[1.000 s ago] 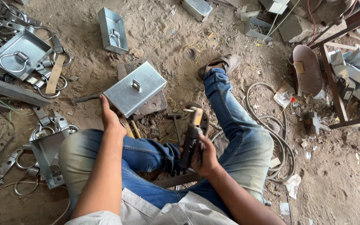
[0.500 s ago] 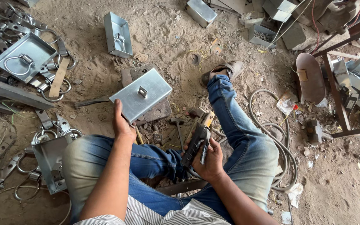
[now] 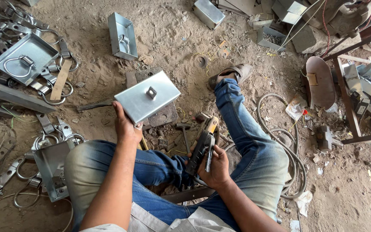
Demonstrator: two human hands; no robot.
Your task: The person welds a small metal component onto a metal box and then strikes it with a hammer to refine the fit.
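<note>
Hands: left [image 3: 126, 127] grips tray [image 3: 147, 96] edge; right [image 3: 214, 167] holds welding holder [image 3: 202, 146]

A rough metalworking workshop: the bare dirt floor [image 3: 172, 38] is strewn with galvanized metal boxes [image 3: 123, 29], steel rings and straps [image 3: 5, 30], scrap plates [image 3: 157, 116], coiled cable [image 3: 288, 146] and a welding electrode holder [image 3: 202, 144].

Counting here: one metal box lid [image 3: 147, 102] held up, one welding electrode holder [image 3: 202, 146], one hammer [image 3: 184, 134]. Also one sandal [image 3: 232, 74] and two open metal boxes [image 3: 122, 30] on the dirt up top.
</note>
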